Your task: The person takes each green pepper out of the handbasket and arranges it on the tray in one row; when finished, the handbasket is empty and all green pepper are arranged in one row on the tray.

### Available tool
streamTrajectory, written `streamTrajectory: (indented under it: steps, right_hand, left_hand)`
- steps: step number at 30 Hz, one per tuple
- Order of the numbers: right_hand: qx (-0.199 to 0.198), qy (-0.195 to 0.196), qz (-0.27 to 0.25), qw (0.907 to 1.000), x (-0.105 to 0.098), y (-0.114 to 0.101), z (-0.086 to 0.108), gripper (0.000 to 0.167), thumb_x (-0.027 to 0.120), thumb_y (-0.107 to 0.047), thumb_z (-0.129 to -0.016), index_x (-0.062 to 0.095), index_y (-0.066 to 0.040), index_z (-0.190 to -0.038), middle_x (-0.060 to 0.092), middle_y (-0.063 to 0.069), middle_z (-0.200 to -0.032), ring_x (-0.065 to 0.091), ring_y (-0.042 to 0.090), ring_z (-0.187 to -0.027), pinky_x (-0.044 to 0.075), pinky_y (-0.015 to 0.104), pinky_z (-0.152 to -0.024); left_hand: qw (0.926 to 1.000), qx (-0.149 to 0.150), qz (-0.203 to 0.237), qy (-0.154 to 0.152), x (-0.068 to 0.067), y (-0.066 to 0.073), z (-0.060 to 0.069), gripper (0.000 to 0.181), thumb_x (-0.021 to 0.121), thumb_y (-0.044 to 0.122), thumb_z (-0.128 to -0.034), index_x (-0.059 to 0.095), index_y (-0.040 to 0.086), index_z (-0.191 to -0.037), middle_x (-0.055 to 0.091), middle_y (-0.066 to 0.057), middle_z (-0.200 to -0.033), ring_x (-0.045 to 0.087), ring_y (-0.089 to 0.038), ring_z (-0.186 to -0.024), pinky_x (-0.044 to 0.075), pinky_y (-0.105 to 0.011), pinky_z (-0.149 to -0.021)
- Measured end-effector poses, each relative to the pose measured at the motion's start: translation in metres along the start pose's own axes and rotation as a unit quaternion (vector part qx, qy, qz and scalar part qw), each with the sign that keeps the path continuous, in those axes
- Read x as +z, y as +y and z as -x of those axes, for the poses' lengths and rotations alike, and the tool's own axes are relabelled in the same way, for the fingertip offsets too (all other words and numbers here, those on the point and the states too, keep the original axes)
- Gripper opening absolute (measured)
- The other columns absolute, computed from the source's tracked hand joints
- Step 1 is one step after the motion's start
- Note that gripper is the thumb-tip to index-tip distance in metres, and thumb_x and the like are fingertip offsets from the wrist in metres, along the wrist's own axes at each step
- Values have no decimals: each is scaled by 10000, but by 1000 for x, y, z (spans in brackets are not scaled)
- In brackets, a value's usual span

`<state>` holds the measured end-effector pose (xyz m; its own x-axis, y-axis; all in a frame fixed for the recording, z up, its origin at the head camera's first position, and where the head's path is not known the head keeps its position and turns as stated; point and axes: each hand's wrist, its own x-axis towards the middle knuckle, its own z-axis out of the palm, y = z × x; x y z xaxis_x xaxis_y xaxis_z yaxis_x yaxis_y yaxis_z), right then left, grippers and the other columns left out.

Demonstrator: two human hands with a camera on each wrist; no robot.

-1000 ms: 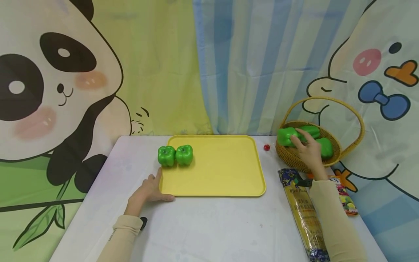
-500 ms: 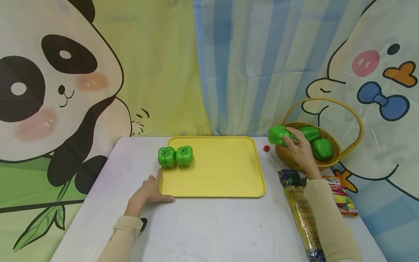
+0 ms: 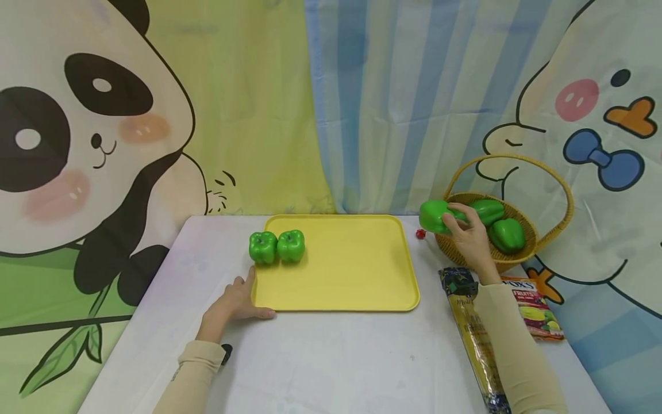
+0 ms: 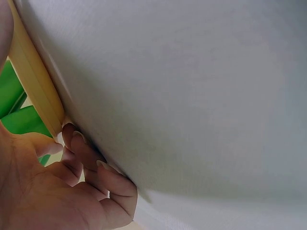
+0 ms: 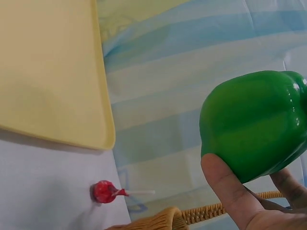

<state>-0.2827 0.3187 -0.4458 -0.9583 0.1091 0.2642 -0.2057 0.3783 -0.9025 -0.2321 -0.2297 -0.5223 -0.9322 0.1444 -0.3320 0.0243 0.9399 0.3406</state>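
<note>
The right hand (image 3: pixel 469 237) grips a green pepper (image 3: pixel 433 217) over the left rim of the wicker basket (image 3: pixel 452 253); in the right wrist view the thumb lies against the pepper (image 5: pixel 254 124). Two more green peppers (image 3: pixel 507 236) lie in the basket. At the lower left corner of the yellow tray (image 3: pixel 341 276), the left hand (image 3: pixel 238 300) touches its edge with thumb and fingers spread; the left wrist view shows its other fingers (image 4: pixel 115 187) bent beside the rim. Two green peppers (image 3: pixel 291 246) stand side by side at the tray's left edge.
A red lollipop (image 3: pixel 421 234) lies between tray and basket. A long golden packet (image 3: pixel 476 345) and a red candy bag (image 3: pixel 538 313) are at the right, partly under the right sleeve. Patterned curtains (image 3: pixel 393 103) hang behind the white table.
The right hand has lifted the pepper from the basket and moved it left to the rim. The left hand and the tray have stayed in place.
</note>
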Motion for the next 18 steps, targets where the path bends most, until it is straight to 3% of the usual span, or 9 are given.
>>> streamTrajectory:
  steps: [2, 6, 15, 18]
  right_hand:
    - [115, 28, 66, 9999, 2, -1, 0, 525, 578, -423, -1001, 481, -179, -1456, 404, -83, -1403, 535, 322, -1314, 575, 195, -822]
    - [174, 42, 38, 9998, 4, -3, 1, 541, 604, -433, -986, 486, -199, -1458, 374, 29, -1487, 482, 399, -1368, 569, 182, -819]
    - [108, 105, 71, 9999, 4, -5, 4, 563, 681, -339, -960, 482, -213, -1471, 390, -9, -1506, 463, 371, -1384, 501, 102, -809]
    - [28, 126, -2, 9999, 5, -6, 5, 585, 709, -280, -944, 475, -189, -1473, 401, -63, -1491, 478, 286, -1354, 507, 101, -807]
  left_hand:
    - [10000, 0, 23, 6, 0, 0, 0, 1474, 806, 760, -612, 38, -21, -1599, 418, -367, -1383, 498, -510, -1206, 453, -655, -978]
    - [10000, 11, 47, 16, 1, -1, 1, 1474, 806, 761, -611, 42, -21, -1599, 418, -367, -1385, 497, -514, -1211, 453, -655, -979]
    - [10000, 17, 25, 33, 0, 0, 2, 1465, 801, 764, -616, 50, -19, -1600, 425, -360, -1378, 507, -499, -1197, 462, -644, -971]
    - [10000, 8, 22, 30, -1, 1, 2, 1463, 803, 760, -617, 50, -21, -1599, 431, -358, -1368, 512, -493, -1185, 463, -643, -966]
